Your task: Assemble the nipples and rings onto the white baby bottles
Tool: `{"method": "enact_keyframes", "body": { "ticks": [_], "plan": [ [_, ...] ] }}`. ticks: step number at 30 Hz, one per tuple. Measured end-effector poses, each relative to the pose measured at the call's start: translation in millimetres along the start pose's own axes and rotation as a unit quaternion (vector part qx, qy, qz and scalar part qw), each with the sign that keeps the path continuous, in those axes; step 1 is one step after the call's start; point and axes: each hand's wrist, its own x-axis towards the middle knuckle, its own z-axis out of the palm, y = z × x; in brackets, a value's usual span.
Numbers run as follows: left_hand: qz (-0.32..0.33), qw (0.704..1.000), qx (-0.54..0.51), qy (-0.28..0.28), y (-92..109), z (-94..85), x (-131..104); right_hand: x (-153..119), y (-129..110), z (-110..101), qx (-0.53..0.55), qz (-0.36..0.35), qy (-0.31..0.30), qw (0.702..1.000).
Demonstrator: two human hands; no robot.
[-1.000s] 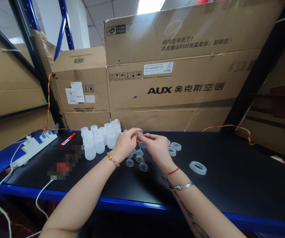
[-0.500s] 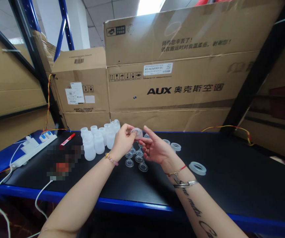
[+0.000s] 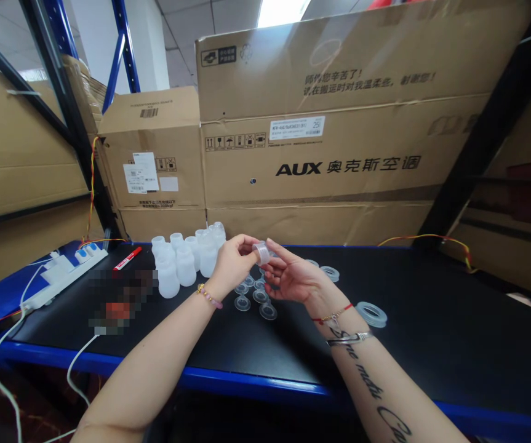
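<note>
My left hand (image 3: 232, 263) and my right hand (image 3: 293, 275) meet above the black bench, both pinching one small translucent plastic ring (image 3: 261, 253) between their fingertips. The right palm faces up. Just below the hands lie several clear silicone nipples (image 3: 255, 298) on the bench. A cluster of small white plastic bottles (image 3: 183, 258) stands left of my left hand. To the right of my right wrist lies a translucent screw ring (image 3: 372, 314), with more rings (image 3: 328, 272) behind the hand.
The black bench (image 3: 431, 344) has a blue front edge. Large cardboard boxes (image 3: 339, 166) stand along its back. At the left lie a red marker (image 3: 127, 259), a white power strip (image 3: 62, 274) with cables, and a blurred object (image 3: 117, 298).
My right hand has turned palm up and both hands have lifted slightly. The ring now stands on edge between the fingertips.
</note>
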Motion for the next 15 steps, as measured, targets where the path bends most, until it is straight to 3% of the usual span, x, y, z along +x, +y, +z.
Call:
{"method": "enact_keyframes", "body": {
  "ticks": [5, 11, 15],
  "plan": [
    [0.007, 0.998, 0.069, 0.013, 0.9, -0.3, -2.2, -5.7, -3.8, 6.0, 0.105, 0.066, 0.016, 0.992],
    [0.019, 0.995, 0.096, -0.005, 2.0, 0.2, -4.0, -4.7, -5.2, 3.6, 0.135, 0.096, 0.024, 0.986],
    [0.057, 0.989, 0.137, 0.001, 15.2, -14.3, 1.4, -7.0, -9.1, 1.7, 0.162, 0.117, 0.035, 0.979]
  ]
}}
